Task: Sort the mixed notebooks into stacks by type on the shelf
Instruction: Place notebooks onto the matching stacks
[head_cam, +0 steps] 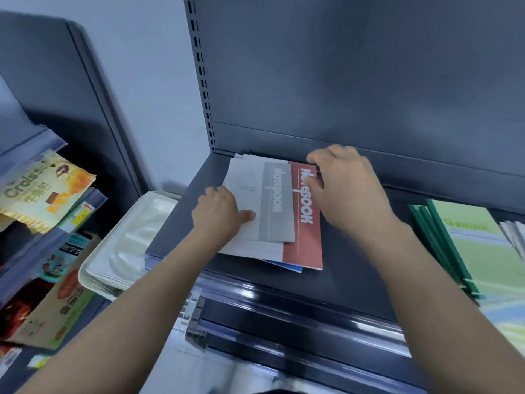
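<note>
A loose pile of notebooks lies on the dark grey shelf [341, 282], near its back left corner. A grey-and-white notebook [272, 200] is on top. Under it lie a red notebook [308, 240] with white lettering and a blue one [289, 265], of which only a corner shows. My left hand [218, 214] grips the pile's left edge, thumb on the grey-and-white cover. My right hand [346, 186] lies over the far right corner of the red notebook, fingers curled around its top edge by the back panel.
A stack of green notebooks [477, 245] lies at the right end of the same shelf. A white tray of clear plastic sleeves [127, 245] sticks out to the left. Further left, snack packets [42, 191] fill a neighbouring rack. A lower shelf rail [298, 317] runs below.
</note>
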The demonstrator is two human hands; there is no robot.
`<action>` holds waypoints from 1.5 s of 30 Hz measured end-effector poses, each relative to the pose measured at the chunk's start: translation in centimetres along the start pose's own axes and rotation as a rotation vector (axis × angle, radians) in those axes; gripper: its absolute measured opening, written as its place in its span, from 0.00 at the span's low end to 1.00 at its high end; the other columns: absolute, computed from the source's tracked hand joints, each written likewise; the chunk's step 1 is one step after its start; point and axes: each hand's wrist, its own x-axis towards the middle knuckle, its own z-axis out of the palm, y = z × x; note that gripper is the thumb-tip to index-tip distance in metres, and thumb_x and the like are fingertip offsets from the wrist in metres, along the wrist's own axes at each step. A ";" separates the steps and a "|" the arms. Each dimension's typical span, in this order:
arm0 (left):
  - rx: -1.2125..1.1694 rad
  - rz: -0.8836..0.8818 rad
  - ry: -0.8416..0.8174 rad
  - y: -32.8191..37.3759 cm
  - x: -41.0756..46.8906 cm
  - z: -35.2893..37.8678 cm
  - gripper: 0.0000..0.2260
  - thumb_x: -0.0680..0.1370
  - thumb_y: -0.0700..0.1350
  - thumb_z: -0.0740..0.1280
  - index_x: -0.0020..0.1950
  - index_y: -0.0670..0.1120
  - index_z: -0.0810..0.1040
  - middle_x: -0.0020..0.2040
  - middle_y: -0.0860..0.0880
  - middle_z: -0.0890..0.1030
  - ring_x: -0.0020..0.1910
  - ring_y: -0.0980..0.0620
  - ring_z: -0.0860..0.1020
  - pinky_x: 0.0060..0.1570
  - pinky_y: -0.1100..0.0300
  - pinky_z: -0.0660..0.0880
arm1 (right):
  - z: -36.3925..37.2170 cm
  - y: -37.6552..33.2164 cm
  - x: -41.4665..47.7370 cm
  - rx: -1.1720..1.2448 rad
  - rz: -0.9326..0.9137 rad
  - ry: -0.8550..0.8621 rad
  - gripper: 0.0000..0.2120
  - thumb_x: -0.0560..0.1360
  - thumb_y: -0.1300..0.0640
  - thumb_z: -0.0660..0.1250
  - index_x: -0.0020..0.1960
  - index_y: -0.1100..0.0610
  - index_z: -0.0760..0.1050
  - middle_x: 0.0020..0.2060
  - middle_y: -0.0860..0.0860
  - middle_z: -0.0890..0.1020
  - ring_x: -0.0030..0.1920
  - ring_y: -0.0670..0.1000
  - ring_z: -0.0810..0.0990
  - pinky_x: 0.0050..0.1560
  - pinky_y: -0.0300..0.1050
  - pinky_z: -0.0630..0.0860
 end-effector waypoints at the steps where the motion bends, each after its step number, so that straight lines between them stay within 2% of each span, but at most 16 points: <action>1: 0.011 0.002 -0.022 0.0 0.4 -0.1 0.33 0.73 0.61 0.67 0.65 0.37 0.66 0.62 0.40 0.70 0.60 0.41 0.72 0.52 0.51 0.71 | 0.1 -0.1 0.1 -0.010 0.026 -0.008 0.11 0.77 0.56 0.60 0.57 0.58 0.73 0.54 0.54 0.76 0.56 0.56 0.71 0.56 0.50 0.67; 5: -0.026 0.000 -0.099 -0.3 1.9 -0.5 0.30 0.72 0.57 0.70 0.63 0.37 0.67 0.61 0.40 0.72 0.58 0.41 0.74 0.45 0.54 0.67 | 1.6 -0.7 0.6 -0.022 0.118 -0.062 0.12 0.77 0.55 0.60 0.58 0.58 0.72 0.54 0.54 0.77 0.55 0.57 0.72 0.54 0.49 0.66; 8: -0.135 -0.006 -0.078 -0.5 2.3 -0.7 0.23 0.74 0.49 0.70 0.60 0.36 0.66 0.58 0.39 0.75 0.56 0.39 0.74 0.44 0.53 0.67 | 3.1 -1.0 0.6 -0.032 0.173 -0.127 0.13 0.77 0.55 0.61 0.59 0.60 0.73 0.54 0.56 0.77 0.54 0.57 0.72 0.52 0.49 0.67; 12: -0.328 -0.044 0.016 -1.9 2.8 -1.8 0.09 0.78 0.37 0.60 0.57 0.37 0.65 0.56 0.36 0.75 0.53 0.37 0.75 0.46 0.49 0.70 | 4.6 -1.7 1.1 0.019 0.219 -0.201 0.14 0.78 0.54 0.61 0.59 0.61 0.72 0.55 0.57 0.76 0.56 0.58 0.72 0.54 0.49 0.69; 14: -0.461 -0.112 0.035 -3.4 3.1 -2.7 0.01 0.78 0.36 0.54 0.48 0.40 0.62 0.58 0.32 0.74 0.56 0.34 0.73 0.52 0.45 0.70 | 5.3 -2.5 1.7 0.053 0.235 -0.234 0.14 0.78 0.53 0.61 0.58 0.61 0.72 0.55 0.58 0.76 0.56 0.59 0.73 0.53 0.50 0.71; 18: -0.430 -0.062 0.168 -6.3 3.0 -3.9 0.07 0.77 0.33 0.56 0.50 0.40 0.58 0.41 0.44 0.71 0.41 0.42 0.70 0.37 0.53 0.65 | 6.9 -4.6 3.1 0.142 0.284 -0.287 0.15 0.78 0.52 0.61 0.58 0.62 0.71 0.55 0.59 0.77 0.54 0.59 0.75 0.48 0.48 0.71; 20: -0.438 -0.058 0.163 -7.3 2.8 -4.3 0.07 0.76 0.33 0.55 0.53 0.38 0.61 0.36 0.46 0.69 0.40 0.41 0.71 0.35 0.55 0.63 | 7.6 -5.5 3.6 0.192 0.329 -0.333 0.18 0.78 0.50 0.61 0.59 0.62 0.70 0.56 0.59 0.76 0.54 0.59 0.75 0.46 0.47 0.71; 22: -0.415 -0.078 0.138 -8.1 2.4 -4.8 0.06 0.77 0.33 0.54 0.52 0.41 0.60 0.38 0.42 0.71 0.43 0.38 0.73 0.35 0.56 0.62 | 8.4 -6.1 3.9 0.221 0.392 -0.374 0.20 0.77 0.48 0.62 0.60 0.63 0.69 0.57 0.59 0.75 0.57 0.59 0.73 0.49 0.48 0.71; 24: -0.471 -0.098 0.157 -8.9 1.8 -5.4 0.07 0.78 0.34 0.55 0.52 0.42 0.58 0.38 0.46 0.69 0.43 0.41 0.71 0.37 0.55 0.63 | 9.1 -6.3 4.1 0.166 0.451 -0.402 0.25 0.76 0.45 0.63 0.63 0.62 0.67 0.61 0.59 0.73 0.62 0.60 0.69 0.57 0.51 0.69; 27: -0.535 -0.089 0.194 -9.8 1.0 -6.3 0.07 0.78 0.35 0.56 0.52 0.43 0.58 0.36 0.52 0.66 0.42 0.44 0.69 0.39 0.55 0.63 | 9.6 -5.7 4.4 0.096 0.640 -0.473 0.36 0.72 0.36 0.63 0.70 0.60 0.62 0.66 0.59 0.67 0.66 0.62 0.65 0.61 0.55 0.66; 31: -0.575 -0.061 0.194 -9.6 0.6 -6.7 0.07 0.79 0.36 0.56 0.52 0.43 0.59 0.35 0.54 0.65 0.39 0.48 0.68 0.30 0.58 0.60 | 10.5 -4.3 5.1 0.160 0.778 -0.572 0.57 0.59 0.24 0.63 0.75 0.57 0.50 0.70 0.60 0.61 0.67 0.64 0.64 0.62 0.60 0.68; 33: -0.573 -0.045 0.176 -9.2 0.4 -6.7 0.07 0.79 0.36 0.56 0.52 0.43 0.59 0.35 0.54 0.66 0.35 0.51 0.68 0.28 0.60 0.59 | 10.4 -4.2 4.9 0.184 0.811 -0.565 0.60 0.56 0.23 0.64 0.76 0.56 0.49 0.69 0.59 0.63 0.67 0.63 0.64 0.61 0.58 0.68; 37: -0.573 -0.013 0.163 -8.7 0.1 -6.7 0.07 0.79 0.37 0.57 0.53 0.45 0.58 0.36 0.55 0.66 0.39 0.50 0.69 0.27 0.62 0.60 | 9.4 -4.3 4.4 0.109 0.887 -0.397 0.55 0.64 0.34 0.71 0.75 0.63 0.46 0.67 0.62 0.62 0.66 0.61 0.64 0.62 0.54 0.66; 41: -0.617 0.022 0.165 -8.2 -0.2 -7.1 0.07 0.79 0.37 0.56 0.53 0.44 0.59 0.37 0.56 0.66 0.36 0.52 0.68 0.27 0.60 0.60 | 8.1 -3.9 4.0 0.187 0.827 -0.197 0.26 0.74 0.61 0.65 0.66 0.68 0.60 0.63 0.65 0.66 0.62 0.62 0.70 0.57 0.52 0.71; 43: -0.675 0.040 0.170 -7.8 -0.3 -7.1 0.06 0.79 0.36 0.55 0.53 0.44 0.59 0.37 0.55 0.67 0.34 0.55 0.68 0.27 0.59 0.61 | 7.3 -3.9 3.5 0.254 0.776 -0.112 0.18 0.74 0.65 0.62 0.62 0.66 0.62 0.60 0.64 0.72 0.58 0.63 0.74 0.51 0.51 0.72; 45: -0.720 0.061 0.183 -7.2 -0.4 -7.0 0.07 0.79 0.35 0.55 0.55 0.43 0.60 0.39 0.53 0.69 0.35 0.52 0.70 0.27 0.59 0.62 | 6.2 -4.1 2.5 0.307 0.717 -0.018 0.13 0.75 0.65 0.60 0.58 0.64 0.63 0.55 0.62 0.76 0.51 0.63 0.75 0.44 0.50 0.69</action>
